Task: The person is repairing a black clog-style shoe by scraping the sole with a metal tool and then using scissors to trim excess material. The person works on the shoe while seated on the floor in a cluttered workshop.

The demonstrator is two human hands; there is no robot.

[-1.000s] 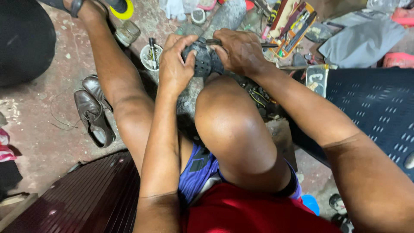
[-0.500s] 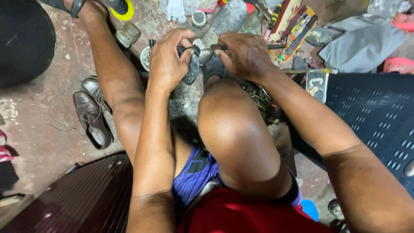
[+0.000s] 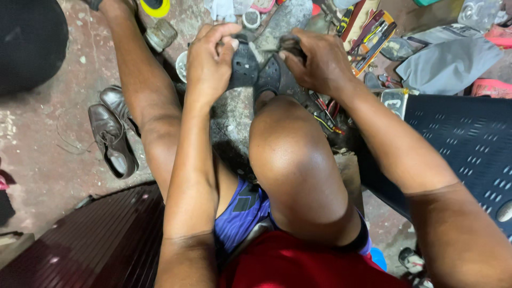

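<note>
Above the raised knee [image 3: 298, 160], both hands hold a dark perforated sandal [image 3: 256, 72], lifted close, it seems, so the work sits in plain sight. Left hand [image 3: 210, 64] has its fingers clamped over the sandal's left edge; right hand [image 3: 317, 61] pinches the upper right part, fingertips closed on it. Brown leather shoes [image 3: 112, 133] lie on the floor's left side

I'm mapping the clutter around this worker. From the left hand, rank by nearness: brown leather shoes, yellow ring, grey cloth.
1. Yellow ring, at the top edge, up-left of the left hand.
2. Brown leather shoes, down-left on the floor.
3. Grey cloth, far right.
</note>
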